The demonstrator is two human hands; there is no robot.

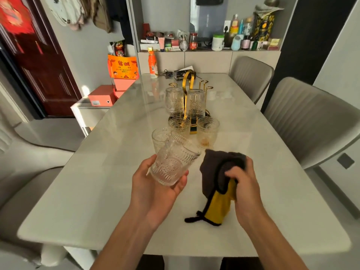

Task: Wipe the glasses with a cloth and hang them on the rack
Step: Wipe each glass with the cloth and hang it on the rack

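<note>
**Dining room, pale table, glassware set with rack**

Room: grey walls; a dark red panelled door (39, 61) at left with a red ornament on it; garments hanging (81, 12) at top left. A recessed shelf (210, 48) at the far wall, crowded with bottles, jars and boxes.

Seating: two grey ribbed chairs (303, 121) on the right side of the table; a further pale chair (29, 172) at the left edge.

Surface: a long table (109, 172) with a glossy pale marbled top, running away from the viewer. At its far end an orange drink bottle (153, 64), a dark tissue box (180, 74) and a set of keys. Left of the table, a low white stand with orange boxes (101, 97) and an orange printed bag (122, 68).

Rack (188, 88): gold wire, mid-table. Two embossed glasses (195, 103) hang on it upside down.

Loose glasses (207, 131): three upright on the table just in front of the rack.

Held glass (172, 165): clear, embossed, tilted with its mouth away from the viewer, gripped by the left hand (155, 184) with thumb and fingers round its base, above the near table.

Cloth (218, 182): dark brown and yellow, bunched in the right hand (243, 184), whose fingers curl into it; its lower end trails onto the table. Cloth and held glass lie just beside each other; whether they touch cannot be told.
</note>
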